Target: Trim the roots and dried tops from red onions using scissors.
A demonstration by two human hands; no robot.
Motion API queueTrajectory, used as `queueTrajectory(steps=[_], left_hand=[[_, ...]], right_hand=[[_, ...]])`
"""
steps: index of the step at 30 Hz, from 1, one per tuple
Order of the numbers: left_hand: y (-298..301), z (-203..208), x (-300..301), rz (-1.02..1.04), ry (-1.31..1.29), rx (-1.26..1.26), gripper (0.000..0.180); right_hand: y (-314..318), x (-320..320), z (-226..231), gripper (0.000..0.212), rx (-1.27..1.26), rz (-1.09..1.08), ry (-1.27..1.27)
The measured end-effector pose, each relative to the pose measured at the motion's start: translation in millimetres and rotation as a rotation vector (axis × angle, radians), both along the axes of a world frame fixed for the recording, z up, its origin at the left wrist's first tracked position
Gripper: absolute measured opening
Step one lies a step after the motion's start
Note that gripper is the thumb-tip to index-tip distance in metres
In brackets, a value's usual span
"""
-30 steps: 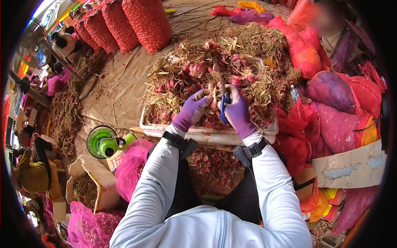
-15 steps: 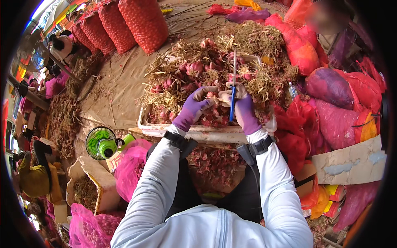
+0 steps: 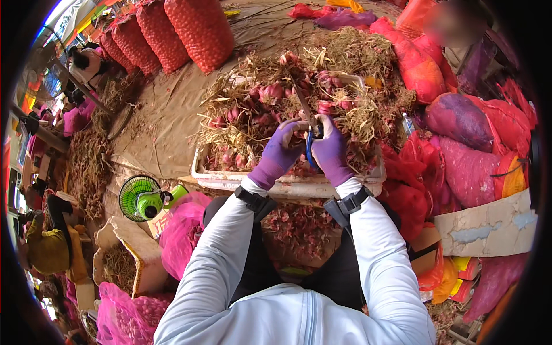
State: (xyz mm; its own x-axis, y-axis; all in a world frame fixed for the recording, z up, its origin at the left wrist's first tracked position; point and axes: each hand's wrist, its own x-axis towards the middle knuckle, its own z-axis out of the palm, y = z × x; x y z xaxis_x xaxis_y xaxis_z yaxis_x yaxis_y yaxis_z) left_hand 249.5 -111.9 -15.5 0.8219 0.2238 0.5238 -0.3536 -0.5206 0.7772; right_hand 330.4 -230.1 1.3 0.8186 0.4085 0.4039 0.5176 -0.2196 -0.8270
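Note:
Both my hands, in purple gloves with greyish fingertips, meet over the near part of a heap of red shallots with dry stalks (image 3: 270,93). My right hand (image 3: 332,148) is closed on scissors with blue handles (image 3: 310,150); their long blades point away and slightly left over the heap. Close beside the blades, my left hand (image 3: 280,150) is closed, thumb and fingers pinched together on what appears to be a shallot, mostly hidden by the fingers. Beneath the hands the heap fills a white tub (image 3: 276,187), its near rim dusty.
Red skins and scraps (image 3: 299,230) lie between my knees. On the left are a green fan (image 3: 140,198), pink mesh bags (image 3: 178,230) and a torn box (image 3: 135,253). Full red net sacks (image 3: 198,34) stand far left; more sacks (image 3: 466,164) crowd the right beside a cardboard piece (image 3: 486,227).
My hands have drawn closer together, the right one moving left. The scissors have turned from nearly straight ahead to leaning left, with their blades beside my left fingertips.

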Motion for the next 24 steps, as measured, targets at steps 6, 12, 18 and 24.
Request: queueTrajectory(steps=[6, 12, 18, 24], left_hand=[[5, 8, 6, -0.016, -0.110, 0.051, 0.032], [17, 14, -6, -0.397, 0.019, -0.883, 0.029], [10, 22, -5, -0.361, 0.128, -0.917, 0.046], [33, -3, -6, -0.262, 0.088, -1.239, 0.039]], right_hand=[[-1, 2, 6, 0.034, 0.164, 0.047, 0.333], [-17, 10, 24, 0.025, 0.594, 0.342, 0.979], [-15, 6, 37, 0.025, 0.722, 0.500, 1.062], [-17, 28, 50, 0.036, 0.690, 0.190, 0.576]])
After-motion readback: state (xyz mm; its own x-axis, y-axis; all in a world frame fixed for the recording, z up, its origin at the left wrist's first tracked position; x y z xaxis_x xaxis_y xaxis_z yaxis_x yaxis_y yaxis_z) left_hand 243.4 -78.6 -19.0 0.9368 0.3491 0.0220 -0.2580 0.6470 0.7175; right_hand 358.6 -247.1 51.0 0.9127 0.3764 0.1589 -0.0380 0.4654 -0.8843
